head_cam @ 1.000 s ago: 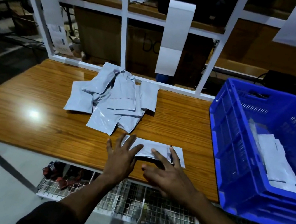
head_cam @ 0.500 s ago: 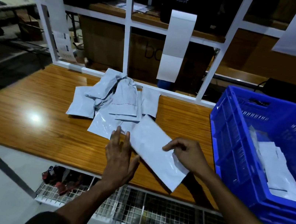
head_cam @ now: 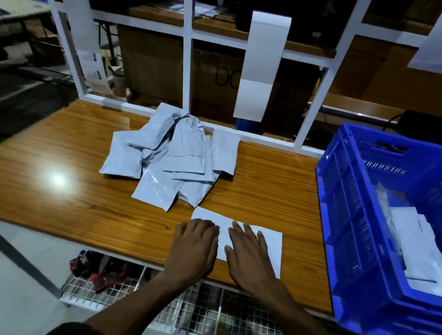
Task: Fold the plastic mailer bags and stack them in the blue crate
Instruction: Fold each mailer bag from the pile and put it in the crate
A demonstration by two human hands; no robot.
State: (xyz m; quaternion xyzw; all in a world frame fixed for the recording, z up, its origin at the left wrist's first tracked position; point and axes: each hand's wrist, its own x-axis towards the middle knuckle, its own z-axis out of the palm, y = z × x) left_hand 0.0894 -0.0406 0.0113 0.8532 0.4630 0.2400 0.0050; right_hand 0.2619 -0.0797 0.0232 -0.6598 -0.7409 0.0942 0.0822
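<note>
— Where are your hands right now?

— Both are flat on one mailer bag near the table's front edge. My left hand presses its left end with fingers straight and close together; my right hand lies just beside it, fingers spread a little wider. Neither grips anything; they only press down.

— And the rest of the bags?

— The loose pile of mailers sits beyond my fingertips, slightly to the left of my left hand; its nearest bag almost touches the far corner of the one I'm flattening. The blue crate stands well to the right of my right hand, with folded bags already inside (how many, I cannot tell).

— What could go wrong from here?

— The plastic looks slick, and so does the tabletop. If I push unevenly while creasing, I'd expect the bag to slide toward the front edge or skew, giving a crooked fold. Trapped air could make it spring open once I lift my palms. Carrying it right, a loose fold might flop open over the crate's rim.
</note>
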